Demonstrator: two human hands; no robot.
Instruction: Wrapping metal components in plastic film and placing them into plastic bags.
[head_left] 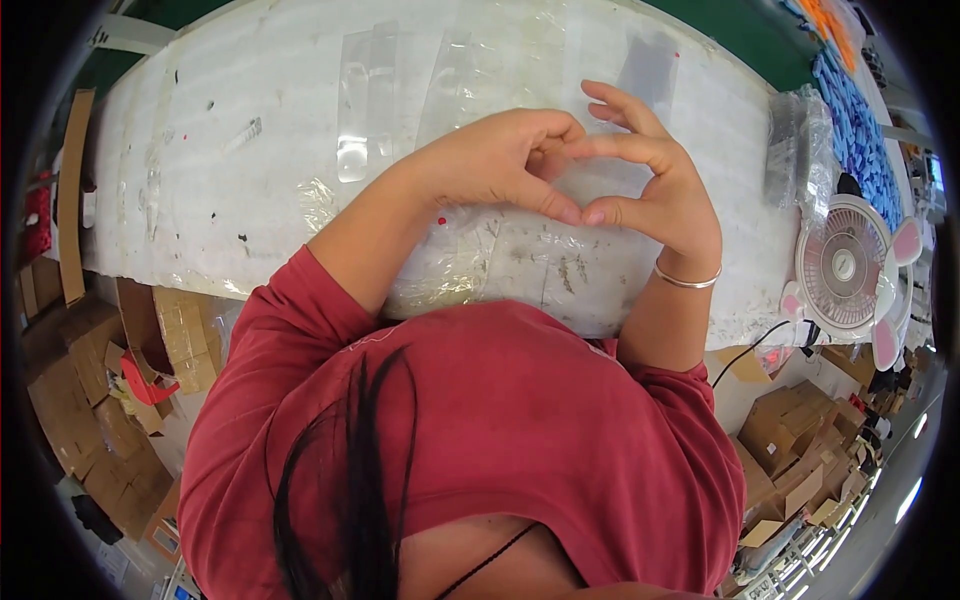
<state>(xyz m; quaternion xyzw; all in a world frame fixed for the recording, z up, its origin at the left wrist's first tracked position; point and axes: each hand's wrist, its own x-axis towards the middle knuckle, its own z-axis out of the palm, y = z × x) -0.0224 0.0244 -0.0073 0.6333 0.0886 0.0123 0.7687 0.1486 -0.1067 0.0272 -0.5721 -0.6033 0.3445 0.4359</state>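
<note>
At the table's [215,190] right end stands a fan [843,263], with clear plastic bags [803,150] beside it; cardboard boxes [785,425] sit below that end. Over the table's middle, the left hand [495,165] curls its fingers and the right hand [665,190] spreads its own, their thumb tips meeting or nearly so. A plastic sheet [650,68] lies on the table, beyond the right fingers; a plastic strip [357,110] lies farther left. The table's near edge runs by the red shirt [520,410]; its white top stretches widely leftward.

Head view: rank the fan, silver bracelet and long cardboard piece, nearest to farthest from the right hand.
1. Silver bracelet, on the wrist of the right hand.
2. Fan, to that hand's right.
3. Long cardboard piece, at the view's far left.
</note>
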